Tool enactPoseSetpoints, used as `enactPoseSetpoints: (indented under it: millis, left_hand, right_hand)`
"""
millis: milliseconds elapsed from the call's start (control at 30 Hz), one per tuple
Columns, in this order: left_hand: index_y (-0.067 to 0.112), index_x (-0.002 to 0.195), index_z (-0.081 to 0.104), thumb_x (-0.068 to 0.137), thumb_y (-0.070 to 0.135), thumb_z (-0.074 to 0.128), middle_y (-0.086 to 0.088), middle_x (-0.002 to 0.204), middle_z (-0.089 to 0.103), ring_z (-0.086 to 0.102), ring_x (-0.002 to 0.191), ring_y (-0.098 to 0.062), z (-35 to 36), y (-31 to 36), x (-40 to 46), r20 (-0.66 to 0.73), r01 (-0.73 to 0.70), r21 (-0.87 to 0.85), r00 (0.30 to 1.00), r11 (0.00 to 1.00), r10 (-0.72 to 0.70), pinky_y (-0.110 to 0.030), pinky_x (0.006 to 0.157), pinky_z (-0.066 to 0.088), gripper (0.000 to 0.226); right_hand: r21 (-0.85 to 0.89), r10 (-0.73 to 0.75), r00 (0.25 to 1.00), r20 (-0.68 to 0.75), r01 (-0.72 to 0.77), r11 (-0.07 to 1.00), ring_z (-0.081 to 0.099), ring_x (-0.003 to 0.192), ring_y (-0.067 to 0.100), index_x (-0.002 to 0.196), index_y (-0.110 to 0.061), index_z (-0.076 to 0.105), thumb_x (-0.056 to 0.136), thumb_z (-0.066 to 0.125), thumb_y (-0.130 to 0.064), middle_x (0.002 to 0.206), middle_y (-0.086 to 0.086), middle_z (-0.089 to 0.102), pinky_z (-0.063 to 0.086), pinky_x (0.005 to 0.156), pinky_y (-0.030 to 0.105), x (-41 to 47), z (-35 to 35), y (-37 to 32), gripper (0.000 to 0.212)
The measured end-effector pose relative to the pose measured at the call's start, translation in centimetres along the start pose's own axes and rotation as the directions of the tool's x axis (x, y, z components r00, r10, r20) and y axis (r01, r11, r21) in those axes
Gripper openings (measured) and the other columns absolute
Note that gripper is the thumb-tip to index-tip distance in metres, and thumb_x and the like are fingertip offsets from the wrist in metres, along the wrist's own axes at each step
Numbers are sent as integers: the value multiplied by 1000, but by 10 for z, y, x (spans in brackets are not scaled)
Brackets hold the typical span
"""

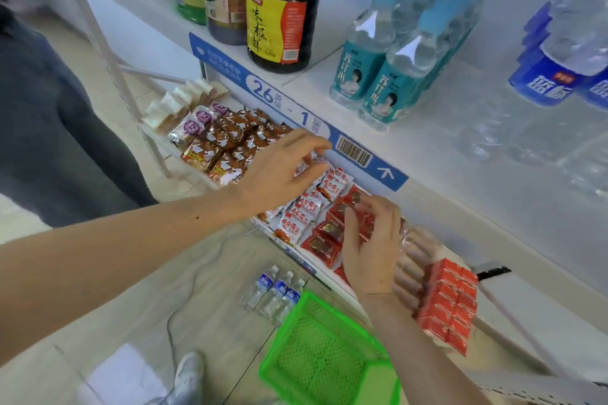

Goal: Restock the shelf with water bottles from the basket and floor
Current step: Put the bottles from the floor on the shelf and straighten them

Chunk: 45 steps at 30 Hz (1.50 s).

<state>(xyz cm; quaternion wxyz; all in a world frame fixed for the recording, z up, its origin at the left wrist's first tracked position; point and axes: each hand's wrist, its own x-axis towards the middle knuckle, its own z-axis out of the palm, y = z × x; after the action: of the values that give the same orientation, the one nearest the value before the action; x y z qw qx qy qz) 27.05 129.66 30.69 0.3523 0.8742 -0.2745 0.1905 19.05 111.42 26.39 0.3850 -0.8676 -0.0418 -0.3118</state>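
Oddly, both hands fuss with snacks: left hand (pixel 279 171) pinches a packet (pixel 312 161), right hand (pixel 371 240) seemingly another. Better to let go — three water bottles (pixel 273 293) wait beside the basket (pixel 325 355).

Left hand (pixel 283 171) pinches a small snack packet (pixel 312 159) at the lower shelf's front edge; right hand (pixel 371 240) fingers red packets (pixel 324 242). Three water bottles (pixel 274 291) lie on floor beside green basket (pixel 324 355). Teal-label bottles (pixel 378 76) stand on upper shelf (pixel 427 154).

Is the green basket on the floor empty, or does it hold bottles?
Apparently empty: the green basket shows only bare mesh inside, though the right forearm hides one corner. Three water bottles lie on the floor beside it.
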Motion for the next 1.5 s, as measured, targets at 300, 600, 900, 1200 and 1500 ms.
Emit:
enactPoseSetpoints:
  millis: [300, 600, 900, 1200, 1500]
  left_hand:
    - [15, 118, 57, 93, 35, 54, -1, 104, 59, 60, 76, -9, 16, -138, -114, 213, 281, 22, 936, 959, -280, -37, 63, 55, 33]
    - [19, 119, 55, 91, 34, 56, 0, 120, 51, 61, 85, -15, 129, -258, -228, 358, 659, 109, 673, 744, -648, -39, 79, 53, 32]
    - [22, 116, 57, 90, 39, 57, 3, 120, 50, 64, 88, -17, 287, -373, -366, 425, 780, 266, 433, 567, -795, -37, 90, 48, 31]
    - [20, 113, 61, 89, 39, 57, -2, 116, 51, 64, 86, -21, 422, -461, -488, 426, 843, 291, 310, 453, -850, -37, 88, 50, 31]
    - [20, 114, 62, 91, 38, 55, -2, 113, 50, 61, 93, -23, 468, -490, -511, 420, 855, 292, 288, 429, -860, -31, 89, 47, 31]
  right_hand:
    - [-2, 241, 929, 281, -251, 968, 57, 86, 16, 115, -6, 54, 92, 58, -7, 101, 3, 55, 47, 75, 24, -74, 133, 31, 24]
    - [-280, 590, 578, 564, -538, 795, 60, 82, 18, 128, -14, 41, 94, 55, -26, 100, 1, 62, 51, 70, 37, -181, 256, 135, 38]
    - [-543, 790, 238, 566, -613, 574, 61, 104, 28, 122, -1, 50, 87, 67, -25, 111, 12, 67, 40, 81, 29, -307, 400, 285, 45]
    - [-595, 855, 163, 492, -653, 468, 49, 126, 33, 139, 2, 38, 86, 66, -39, 137, 20, 51, 39, 99, 34, -421, 528, 408, 73]
    - [-577, 916, -3, 400, -778, 250, 57, 116, 35, 139, 7, 26, 90, 63, -35, 133, 21, 50, 47, 93, 38, -450, 588, 444, 75]
